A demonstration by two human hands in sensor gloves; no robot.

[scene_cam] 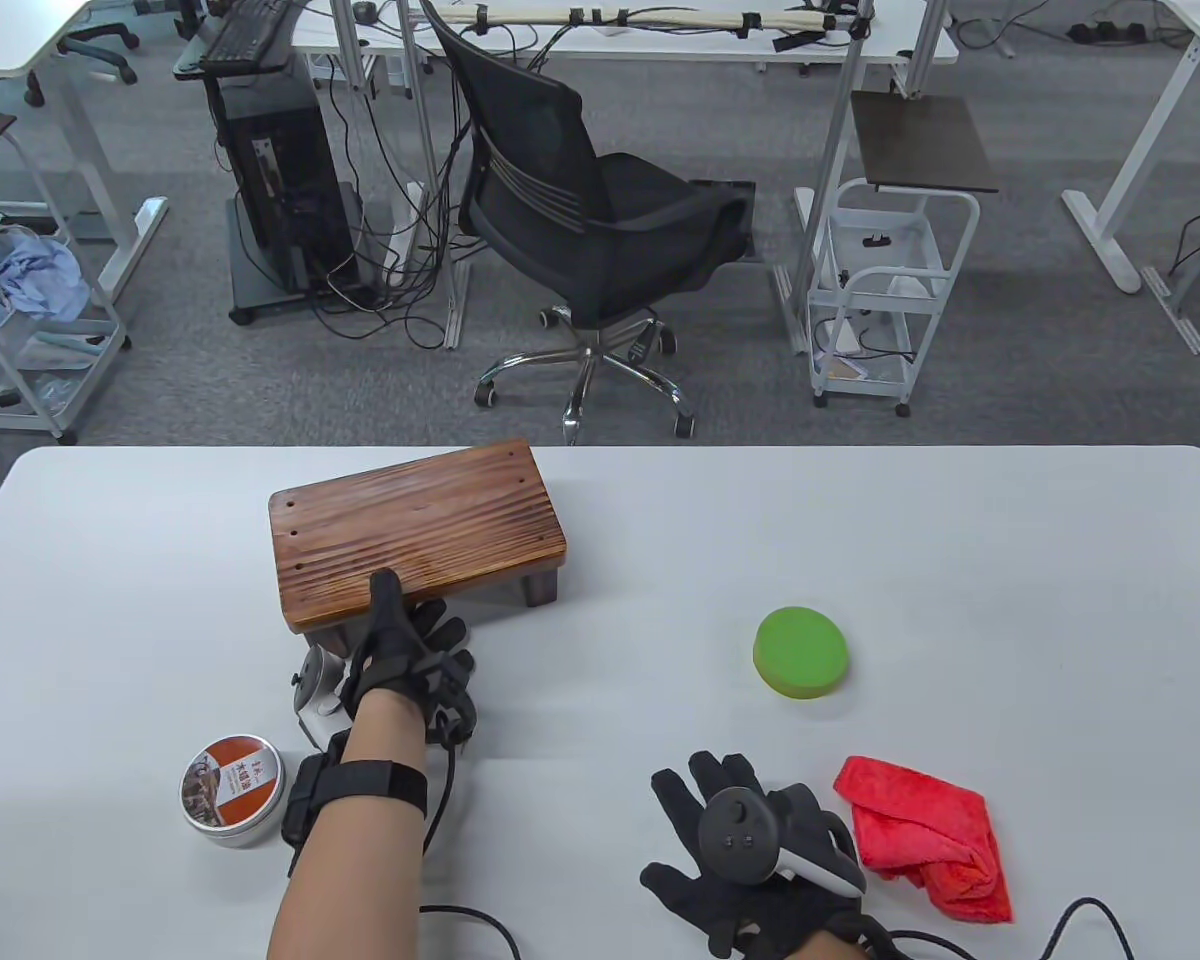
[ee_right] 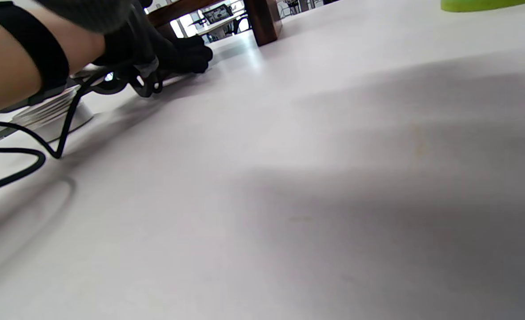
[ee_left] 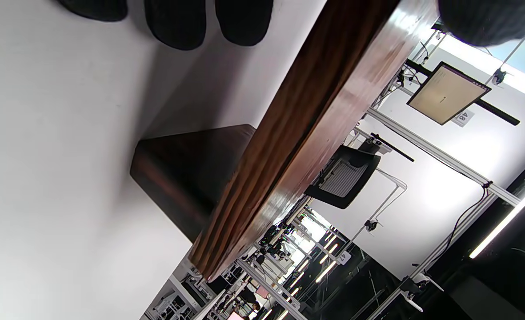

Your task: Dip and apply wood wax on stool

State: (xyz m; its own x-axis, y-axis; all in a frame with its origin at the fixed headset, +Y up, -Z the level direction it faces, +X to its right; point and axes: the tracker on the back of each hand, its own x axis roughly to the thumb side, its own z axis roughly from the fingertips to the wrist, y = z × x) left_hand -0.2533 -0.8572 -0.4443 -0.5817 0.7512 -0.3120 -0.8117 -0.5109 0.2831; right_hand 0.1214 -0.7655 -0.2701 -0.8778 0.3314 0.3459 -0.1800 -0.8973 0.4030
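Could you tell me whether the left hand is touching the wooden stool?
Touching: in the table view the left hand has its thumb on the wooden stool top at the near edge.

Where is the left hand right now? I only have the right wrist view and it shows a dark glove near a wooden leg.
Observer: In the table view the left hand grips the near edge of the stool, thumb on top.
Operator: Is the wax tin open?
Observer: No, the wax tin still has its lid on, near the left forearm.
Operator: What sits beside the right hand?
Observer: The right hand rests spread on the table, with a red cloth just to its right and the green sponge farther away.
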